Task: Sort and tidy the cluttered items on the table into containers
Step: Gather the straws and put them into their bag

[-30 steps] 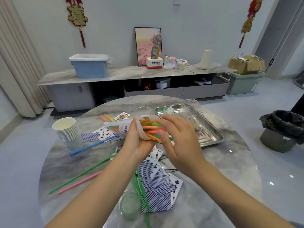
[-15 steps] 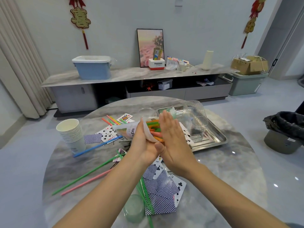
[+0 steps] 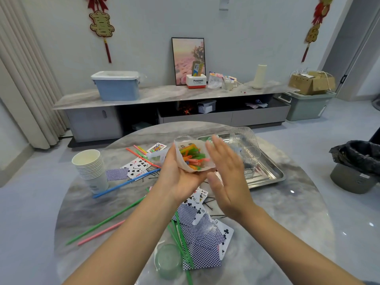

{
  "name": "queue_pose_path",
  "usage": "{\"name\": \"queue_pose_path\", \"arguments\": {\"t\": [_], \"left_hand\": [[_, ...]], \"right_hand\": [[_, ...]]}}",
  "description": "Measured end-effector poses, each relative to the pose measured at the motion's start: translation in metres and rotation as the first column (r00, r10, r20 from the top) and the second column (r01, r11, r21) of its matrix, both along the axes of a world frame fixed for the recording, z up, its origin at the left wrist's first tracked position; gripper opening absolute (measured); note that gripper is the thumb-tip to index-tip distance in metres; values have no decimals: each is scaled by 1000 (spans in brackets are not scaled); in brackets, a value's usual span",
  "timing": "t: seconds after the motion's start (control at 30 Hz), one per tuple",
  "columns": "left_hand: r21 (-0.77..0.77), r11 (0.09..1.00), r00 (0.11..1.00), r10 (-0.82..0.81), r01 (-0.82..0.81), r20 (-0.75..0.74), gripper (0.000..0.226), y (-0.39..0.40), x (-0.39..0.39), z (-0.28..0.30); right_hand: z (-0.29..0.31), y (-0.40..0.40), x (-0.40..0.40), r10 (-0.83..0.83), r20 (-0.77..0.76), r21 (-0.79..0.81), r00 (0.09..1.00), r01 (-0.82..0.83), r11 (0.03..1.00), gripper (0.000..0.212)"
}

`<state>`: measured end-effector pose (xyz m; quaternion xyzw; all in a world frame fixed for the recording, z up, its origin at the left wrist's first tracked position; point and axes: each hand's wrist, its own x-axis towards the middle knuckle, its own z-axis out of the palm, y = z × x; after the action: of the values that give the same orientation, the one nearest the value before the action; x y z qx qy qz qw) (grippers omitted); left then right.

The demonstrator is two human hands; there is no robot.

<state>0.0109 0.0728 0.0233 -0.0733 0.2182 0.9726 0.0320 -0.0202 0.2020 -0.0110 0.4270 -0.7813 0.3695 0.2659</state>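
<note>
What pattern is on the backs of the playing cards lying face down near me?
A blue and white lattice pattern on the face-down playing cards, clearest in the head view.

Left hand (image 3: 181, 177): holds a paper cup (image 3: 191, 159) on its side, with short coloured straws (image 3: 192, 158) inside.
Right hand (image 3: 228, 179): flat, fingers straight, just beside the cup mouth.
Desk (image 3: 287, 212): playing cards (image 3: 202, 241), long straws (image 3: 107, 221), cup stack (image 3: 90, 167), metal tray (image 3: 267, 175).

A long marble sideboard (image 3: 164, 95) ran along the wall. On it stood a blue bin (image 3: 117, 87), a framed picture (image 3: 188, 58) and a cardboard box (image 3: 312, 82); a black-lined wastebasket (image 3: 355, 167) sat to its right.
</note>
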Motion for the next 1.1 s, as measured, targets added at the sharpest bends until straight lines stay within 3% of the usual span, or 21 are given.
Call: {"name": "queue_pose_path", "arguments": {"t": [0.1, 0.17, 0.43, 0.53, 0.63, 0.8, 0.93, 1.0, 1.1], "left_hand": [[-2, 997, 996, -76, 76, -42, 54, 4, 1, 2], [-25, 990, 988, -142, 141, -63, 52, 9, 4, 5], [-135, 938, 948, -312, 318, 67, 67, 13, 11, 0], [-57, 961, 955, -260, 270, 142, 76, 2, 7, -11], [-32, 974, 970, -220, 224, 102, 74, -7, 6, -8], [-128, 987, 991, -84, 98, 106, 36, -23, 11, 30], [-69, 998, 989, 5, 5, 149, 51, -62, -6, 32], [-119, 992, 984, 55, -35, 171, 49, -93, -23, 32], [-188, 980, 974, 109, -71, 196, 32, -132, -51, 28]], "right_hand": [[21, 4, 2, 122, 376, -194, 918, -51, 980, 39], [32, 9, -2, 231, 518, -276, 824, -94, 956, 35], [57, 28, -14, 148, 538, -147, 830, -81, 986, 28], [64, 31, -12, 153, 570, -153, 807, -78, 985, 27], [74, 23, 2, 232, 578, -207, 782, -135, 969, 26], [101, -2, 17, 322, 580, -214, 748, -241, 947, 35], [88, -28, -17, 226, 654, -264, 722, -62, 963, 30], [68, -50, -46, 90, 685, -154, 723, 23, 988, 27], [27, -79, -77, -61, 736, 95, 674, -14, 995, 27]]}}
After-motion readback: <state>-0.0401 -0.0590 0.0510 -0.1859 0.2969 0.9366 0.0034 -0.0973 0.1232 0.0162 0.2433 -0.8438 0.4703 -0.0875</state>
